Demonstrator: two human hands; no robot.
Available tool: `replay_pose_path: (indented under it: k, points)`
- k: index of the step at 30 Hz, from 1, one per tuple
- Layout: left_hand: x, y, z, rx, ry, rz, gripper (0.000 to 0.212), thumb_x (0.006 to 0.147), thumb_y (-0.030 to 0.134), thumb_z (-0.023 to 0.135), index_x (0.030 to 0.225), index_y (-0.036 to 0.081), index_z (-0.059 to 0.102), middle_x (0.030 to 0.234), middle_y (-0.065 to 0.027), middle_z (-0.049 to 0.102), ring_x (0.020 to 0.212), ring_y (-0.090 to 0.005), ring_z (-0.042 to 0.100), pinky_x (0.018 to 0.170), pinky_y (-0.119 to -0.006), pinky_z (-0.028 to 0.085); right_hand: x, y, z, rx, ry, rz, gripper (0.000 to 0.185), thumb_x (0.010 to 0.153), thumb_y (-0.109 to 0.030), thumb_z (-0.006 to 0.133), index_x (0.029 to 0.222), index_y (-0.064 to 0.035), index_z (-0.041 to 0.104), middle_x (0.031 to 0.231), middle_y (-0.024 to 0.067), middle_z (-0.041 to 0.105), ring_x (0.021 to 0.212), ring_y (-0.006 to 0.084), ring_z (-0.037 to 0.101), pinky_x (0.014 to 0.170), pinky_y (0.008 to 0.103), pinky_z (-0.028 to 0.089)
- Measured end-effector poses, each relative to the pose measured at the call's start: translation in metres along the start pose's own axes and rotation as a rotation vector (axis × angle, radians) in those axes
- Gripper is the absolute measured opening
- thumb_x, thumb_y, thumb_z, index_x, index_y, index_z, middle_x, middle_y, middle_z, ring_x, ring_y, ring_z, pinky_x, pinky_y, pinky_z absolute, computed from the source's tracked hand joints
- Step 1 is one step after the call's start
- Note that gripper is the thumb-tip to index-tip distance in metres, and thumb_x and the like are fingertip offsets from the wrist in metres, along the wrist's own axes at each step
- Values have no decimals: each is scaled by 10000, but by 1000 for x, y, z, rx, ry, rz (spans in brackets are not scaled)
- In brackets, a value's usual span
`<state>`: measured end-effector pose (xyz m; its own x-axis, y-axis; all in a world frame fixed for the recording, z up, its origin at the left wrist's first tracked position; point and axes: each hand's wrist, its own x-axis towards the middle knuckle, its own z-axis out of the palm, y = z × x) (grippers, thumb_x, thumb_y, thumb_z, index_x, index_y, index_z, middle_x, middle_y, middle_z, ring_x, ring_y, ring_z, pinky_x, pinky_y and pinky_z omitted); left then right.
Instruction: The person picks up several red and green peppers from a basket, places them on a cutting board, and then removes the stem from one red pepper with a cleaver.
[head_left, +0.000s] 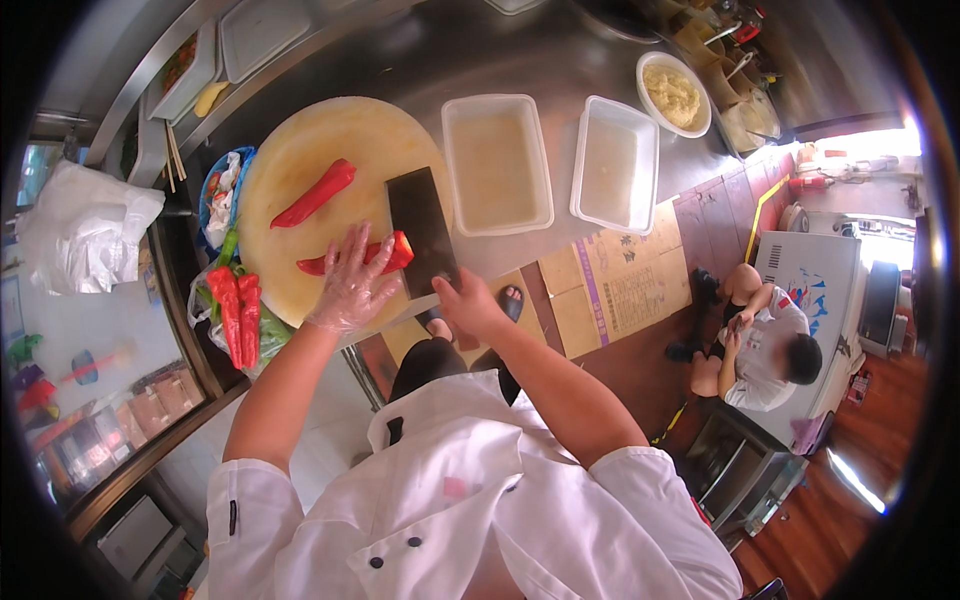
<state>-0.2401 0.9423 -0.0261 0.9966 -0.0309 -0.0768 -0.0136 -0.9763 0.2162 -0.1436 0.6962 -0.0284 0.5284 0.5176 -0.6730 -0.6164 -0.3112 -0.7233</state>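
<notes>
My left hand (354, 279), in a clear plastic glove, presses a red pepper (400, 252) down on the round cutting board (300, 169). Its fingers are spread across the pepper, hiding the middle. The pepper's right end is cut, showing a pale rim. My right hand (471, 304) grips a cleaver (420, 210); part of its brown handle shows below the fist. The broad dark blade lies just right of the cut end; whether they touch I cannot tell. A second, whole-looking red pepper (316, 195) rests farther back on the board.
Two plastic tubs (498, 221) (616, 219) stand right of the board, near a bowl of pale yellow paste (675, 97). Bagged red peppers (238, 311) crowd the board's left edge. Flattened cardboard (637, 292) covers the floor. A person (765, 345) sits at right.
</notes>
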Motion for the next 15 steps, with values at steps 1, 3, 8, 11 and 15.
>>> replay_pose_path:
  k: [1, 3, 8, 11, 15]
  points:
    - [-1, 0, 0, 2, 2, -6, 792, 1005, 513, 631, 1681, 263, 302, 1724, -268, 217, 1548, -513, 300, 1177, -748, 229, 1, 6, 0, -4, -5, -1, 341, 1042, -319, 689, 1133, 1, 613, 747, 45, 625, 621, 105, 575, 536, 296, 459]
    - [-1, -1, 1, -6, 40, 33, 782, 1011, 525, 620, 1683, 286, 299, 1726, -283, 195, 1555, -519, 283, 1176, -753, 226, 1, 25, 0, 82, -21, -66, 235, 1058, -264, 662, 1109, -49, 580, 652, 3, 546, 494, 107, 525, 443, 296, 430]
    - [-4, -3, 7, 19, 65, 39, 780, 1012, 536, 610, 1684, 293, 296, 1717, -314, 183, 1548, -545, 276, 1172, -758, 226, -35, 25, 1, -170, -5, -61, 256, 1063, -285, 657, 1137, -52, 583, 651, 0, 537, 504, 99, 527, 447, 280, 436]
    - [-5, -2, 8, 30, 75, 37, 785, 1010, 545, 604, 1685, 296, 290, 1713, -327, 178, 1541, -565, 271, 1169, -763, 225, -34, 36, 3, -91, -35, -84, 271, 1063, -297, 657, 1152, -52, 586, 653, -2, 535, 503, 99, 522, 449, 274, 438]
    - [-4, -2, 5, -15, 75, 34, 784, 1013, 552, 593, 1685, 295, 282, 1710, -338, 172, 1534, -590, 260, 1163, -771, 224, -30, 35, 7, -27, -82, 18, 280, 1065, -307, 658, 1163, -59, 572, 654, -5, 526, 504, 100, 516, 451, 273, 437]
